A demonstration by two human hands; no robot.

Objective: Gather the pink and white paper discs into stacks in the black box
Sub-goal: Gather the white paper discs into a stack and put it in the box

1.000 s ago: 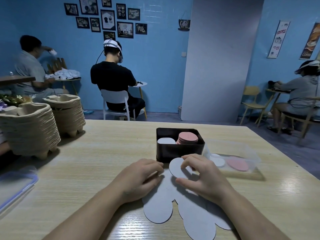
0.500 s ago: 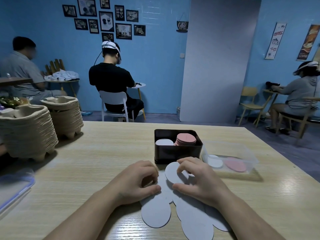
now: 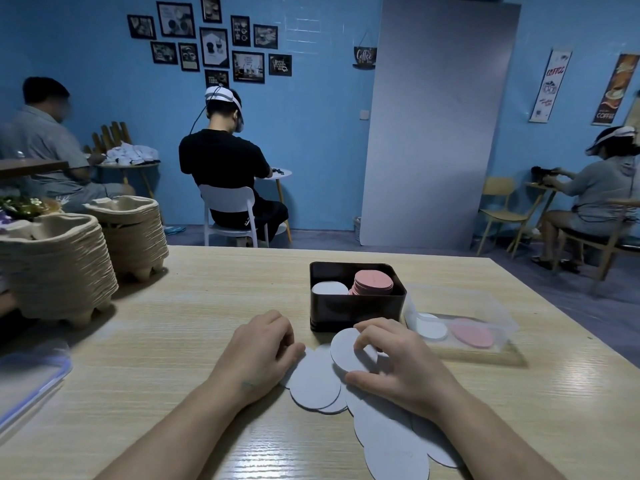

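Several loose white discs (image 3: 313, 382) overlap on the worktop (image 3: 173, 341) nearest me, spreading back under my right wrist. My right grip (image 3: 405, 365) pinches one white disc (image 3: 346, 351), with the fingers on top and the thumb at its near edge. My left grip (image 3: 263, 351) rests curled at the pile's left edge; I cannot tell whether it holds anything. Just beyond stands the black box (image 3: 356, 310), holding a low white stack (image 3: 329, 289) on the left and a taller pink stack (image 3: 374, 282) on the right.
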